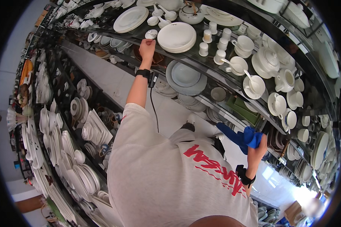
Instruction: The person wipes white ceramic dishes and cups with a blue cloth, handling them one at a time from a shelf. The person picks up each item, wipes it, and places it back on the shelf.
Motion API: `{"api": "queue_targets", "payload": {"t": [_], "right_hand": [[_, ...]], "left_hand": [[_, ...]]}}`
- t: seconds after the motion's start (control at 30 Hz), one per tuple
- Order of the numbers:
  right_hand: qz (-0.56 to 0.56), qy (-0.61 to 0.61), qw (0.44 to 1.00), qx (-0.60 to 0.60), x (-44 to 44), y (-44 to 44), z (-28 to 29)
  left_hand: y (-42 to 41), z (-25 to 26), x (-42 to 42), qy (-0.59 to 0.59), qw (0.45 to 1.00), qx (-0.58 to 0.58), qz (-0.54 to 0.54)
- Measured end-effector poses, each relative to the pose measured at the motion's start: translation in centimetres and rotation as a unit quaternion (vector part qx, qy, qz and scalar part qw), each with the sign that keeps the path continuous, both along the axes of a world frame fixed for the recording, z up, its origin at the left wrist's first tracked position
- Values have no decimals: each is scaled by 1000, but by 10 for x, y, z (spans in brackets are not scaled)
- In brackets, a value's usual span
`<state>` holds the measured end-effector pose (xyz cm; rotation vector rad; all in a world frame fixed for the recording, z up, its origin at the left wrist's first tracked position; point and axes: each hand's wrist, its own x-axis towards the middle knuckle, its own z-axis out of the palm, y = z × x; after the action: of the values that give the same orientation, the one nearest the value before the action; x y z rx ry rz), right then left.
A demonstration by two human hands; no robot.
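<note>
My left hand (147, 50) reaches to the front edge of a dark glass shelf, its fingers drawn together. Just past the fingertips is a small round white porcelain piece (151, 34) with a faint pattern; whether I touch or grip it cannot be told. To the right of that hand stands a stack of white plates (177, 37). Low at the right, my right hand (258, 150) grips a bunched blue cloth (251, 137), part of which hangs toward the floor.
Salt-shaker-like white pots (203, 48), cups with spoons (254, 86) and a teapot (284, 80) crowd the shelf's right part. Below sit large grey-blue plates (186, 75) and green trays (243, 110). Racks of white dishes (85, 178) line the left side. A narrow tiled aisle (164, 113) runs between.
</note>
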<state>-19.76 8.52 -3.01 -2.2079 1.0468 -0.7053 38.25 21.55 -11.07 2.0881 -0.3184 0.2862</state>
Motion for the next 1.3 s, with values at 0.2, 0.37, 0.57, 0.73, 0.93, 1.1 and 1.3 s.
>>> {"api": "queue_targets", "payload": {"t": [0.2,0.37,0.57,0.73,0.93,1.1,1.3], "right_hand": [[-54,-5,999,9,41,31,-4],[-89,11,996,-28,56,45,-12],[-117,33,993,3,67,60,-6],[-118,39,992,-12,72,62,-8],[-109,46,992,-33,65,61,-21],[-82,48,995,11,74,57,3],[-139,-13,990,-16,44,62,-3]], "left_hand": [[-1,-16,65,-17,999,41,1],[-15,-36,104,-14,988,151,21],[-22,-55,129,-64,989,135,1],[-9,-49,126,69,945,-284,-148],[11,46,45,394,627,-563,-366],[-6,65,-11,500,414,-594,-475],[-70,74,-89,553,436,-483,-521]]}}
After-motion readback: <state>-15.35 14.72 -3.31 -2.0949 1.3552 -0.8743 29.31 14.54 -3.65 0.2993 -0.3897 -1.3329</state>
